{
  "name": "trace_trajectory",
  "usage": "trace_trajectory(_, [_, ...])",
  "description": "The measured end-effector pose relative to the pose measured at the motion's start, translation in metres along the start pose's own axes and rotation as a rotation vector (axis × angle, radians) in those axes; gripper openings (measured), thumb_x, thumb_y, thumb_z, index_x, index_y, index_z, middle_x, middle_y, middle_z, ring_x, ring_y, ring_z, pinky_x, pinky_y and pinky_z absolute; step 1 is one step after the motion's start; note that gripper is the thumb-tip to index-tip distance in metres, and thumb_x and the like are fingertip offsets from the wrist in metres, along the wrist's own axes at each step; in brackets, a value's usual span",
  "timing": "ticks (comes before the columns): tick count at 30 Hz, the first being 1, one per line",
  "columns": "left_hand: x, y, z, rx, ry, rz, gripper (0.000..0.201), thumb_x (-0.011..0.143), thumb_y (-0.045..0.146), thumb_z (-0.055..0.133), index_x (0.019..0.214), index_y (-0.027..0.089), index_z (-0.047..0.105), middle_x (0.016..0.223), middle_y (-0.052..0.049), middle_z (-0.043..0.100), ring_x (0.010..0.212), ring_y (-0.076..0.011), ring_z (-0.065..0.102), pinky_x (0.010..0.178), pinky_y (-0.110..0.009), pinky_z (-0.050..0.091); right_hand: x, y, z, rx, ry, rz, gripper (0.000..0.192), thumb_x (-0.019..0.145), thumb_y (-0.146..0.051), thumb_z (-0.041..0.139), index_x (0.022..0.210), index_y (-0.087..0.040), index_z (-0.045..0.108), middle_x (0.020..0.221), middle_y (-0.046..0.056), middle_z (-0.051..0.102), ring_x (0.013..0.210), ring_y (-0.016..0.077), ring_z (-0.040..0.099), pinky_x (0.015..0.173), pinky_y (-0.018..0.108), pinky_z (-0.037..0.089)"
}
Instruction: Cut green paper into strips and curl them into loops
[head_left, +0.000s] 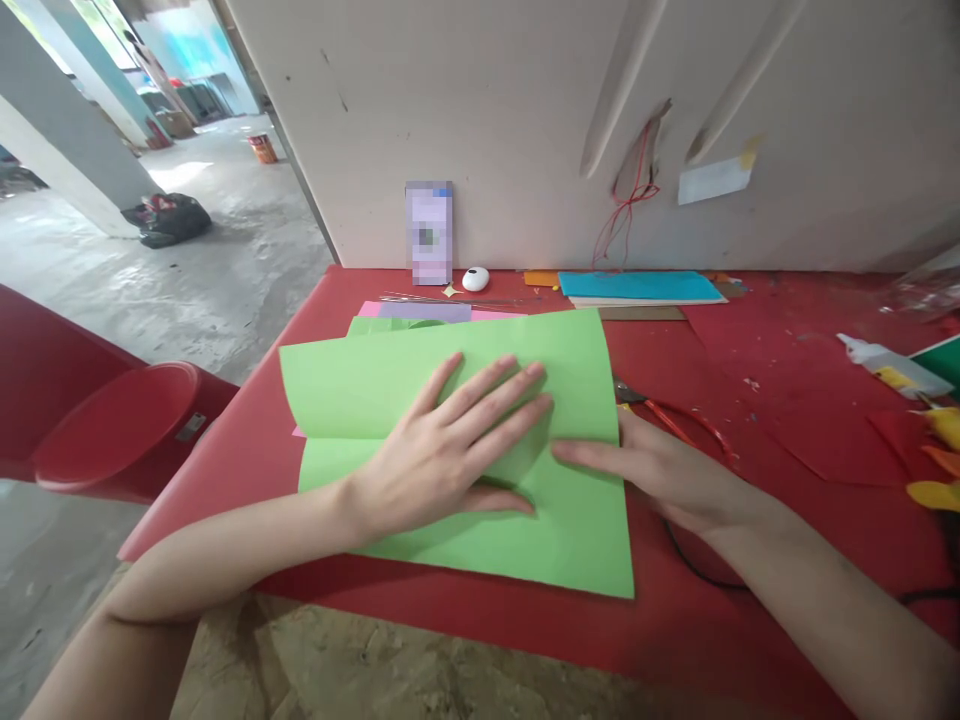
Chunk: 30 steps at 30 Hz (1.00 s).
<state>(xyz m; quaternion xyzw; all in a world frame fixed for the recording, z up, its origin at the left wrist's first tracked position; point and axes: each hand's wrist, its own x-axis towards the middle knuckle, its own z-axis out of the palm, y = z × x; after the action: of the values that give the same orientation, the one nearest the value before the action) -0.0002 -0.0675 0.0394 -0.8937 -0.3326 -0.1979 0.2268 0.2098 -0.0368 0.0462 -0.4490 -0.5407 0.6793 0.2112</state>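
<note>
A large sheet of light green paper point(570, 540) lies across the front of the red table, with a crease running across it and its far part raised in a curve. My left hand point(442, 450) rests on the sheet with fingers spread and palm down. At the sheet's right edge, my right hand point(652, 465) pinches it, thumb on top and the other fingers mostly hidden under or behind the paper. Pliers with red handles point(675, 418) lie just beyond my right hand. Pink and purple paper point(424, 311) peeks out behind the green sheet.
A phone point(429, 235) leans on the white panel, near a small white oval gadget point(475, 279). Blue strips point(637, 286) lie along the back. To the right are a glue bottle point(892, 367) and yellow pieces point(934, 494). A red stool point(120, 425) stands at the left.
</note>
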Motion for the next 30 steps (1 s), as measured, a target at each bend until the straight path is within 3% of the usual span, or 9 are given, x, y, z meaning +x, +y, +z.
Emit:
trace_trajectory(4, [0.002,-0.003,-0.006,-0.101,-0.041,-0.012,0.070,0.082,0.061,0.042,0.128,0.008,0.043,0.132,-0.014,0.052,0.124,-0.0284,0.047,0.104,-0.048,0.038,-0.012,-0.005,0.008,-0.063,-0.035,0.040,0.036,0.067,-0.032,0.071,0.101,-0.025,0.066,0.094,0.002,0.072,0.091,0.0245,0.066,0.073,0.034,0.056])
trace_trajectory(8, [0.002,-0.006,-0.016,-0.266,-0.087,-0.064,0.045,0.091,0.040,0.043,0.118,0.005,0.048,0.117,-0.014,0.063,0.108,-0.0214,0.061,0.088,-0.033,0.053,-0.018,-0.012,0.012,-0.257,-0.109,-0.196,0.017,0.075,-0.034,0.061,0.086,-0.024,0.069,0.081,-0.001,0.071,0.080,0.0204,0.067,0.068,0.030,0.054])
trace_trajectory(10, [0.002,-0.006,-0.023,-0.316,-0.106,-0.100,0.034,0.094,0.031,0.039,0.115,0.006,0.050,0.111,-0.013,0.066,0.097,-0.0192,0.065,0.078,-0.030,0.056,-0.021,-0.015,0.012,-0.423,0.017,-0.368,0.012,0.078,-0.033,0.058,0.076,-0.025,0.066,0.075,-0.001,0.069,0.076,0.0191,0.066,0.066,0.030,0.053])
trace_trajectory(12, [0.003,-0.007,-0.030,-0.340,-0.127,-0.129,0.030,0.095,0.028,0.037,0.112,0.010,0.052,0.105,-0.011,0.068,0.088,-0.0179,0.068,0.070,-0.027,0.056,-0.026,-0.017,0.011,-0.587,0.279,-0.576,0.009,0.076,-0.031,0.062,0.069,-0.026,0.061,0.070,-0.001,0.066,0.070,0.0187,0.064,0.063,0.031,0.051])
trace_trajectory(15, [0.007,-0.008,-0.040,-0.351,-0.203,-0.122,0.024,0.094,0.023,0.037,0.108,0.015,0.056,0.093,-0.007,0.070,0.079,-0.0163,0.068,0.066,-0.025,0.055,-0.035,-0.019,0.010,-0.812,0.577,-0.890,0.011,0.073,-0.028,0.068,0.077,-0.027,0.058,0.078,0.003,0.066,0.074,0.0209,0.062,0.066,0.036,0.050])
trace_trajectory(19, [0.024,-0.006,-0.050,-0.357,-0.323,-0.059,0.025,0.092,0.014,0.036,0.100,0.015,0.059,0.079,-0.005,0.069,0.071,-0.0155,0.066,0.064,-0.025,0.053,-0.044,-0.020,0.012,-1.105,0.490,-1.160,0.016,0.077,-0.014,0.063,0.089,-0.024,0.064,0.082,0.005,0.072,0.076,0.0207,0.066,0.071,0.036,0.052])
trace_trajectory(22, [0.036,0.000,-0.053,-0.361,-0.370,-0.044,0.027,0.093,0.016,0.034,0.091,0.014,0.061,0.070,-0.005,0.066,0.066,-0.0146,0.063,0.061,-0.024,0.050,-0.048,-0.019,0.015,-1.256,0.461,-1.242,0.020,0.078,-0.007,0.058,0.086,-0.023,0.068,0.082,0.005,0.074,0.072,0.0204,0.068,0.067,0.034,0.054])
trace_trajectory(26, [0.040,0.004,-0.057,-0.446,-0.417,-0.029,0.035,0.095,0.021,0.031,0.077,0.014,0.060,0.056,-0.002,0.058,0.050,-0.0108,0.053,0.049,-0.021,0.041,-0.054,-0.020,0.014,-1.347,0.410,-1.251,0.030,0.082,-0.006,0.046,0.082,-0.023,0.070,0.073,0.004,0.073,0.065,0.0188,0.068,0.054,0.031,0.052])
trace_trajectory(30, [0.036,-0.010,-0.060,-0.598,-0.545,-0.139,0.038,0.094,0.027,0.034,0.067,0.016,0.057,0.046,0.004,0.041,0.038,-0.0059,0.031,0.041,-0.020,0.028,-0.053,-0.026,-0.005,-1.209,0.291,-1.121,0.029,0.086,-0.013,0.045,0.083,-0.028,0.071,0.065,-0.002,0.072,0.056,0.0160,0.067,0.047,0.027,0.050])
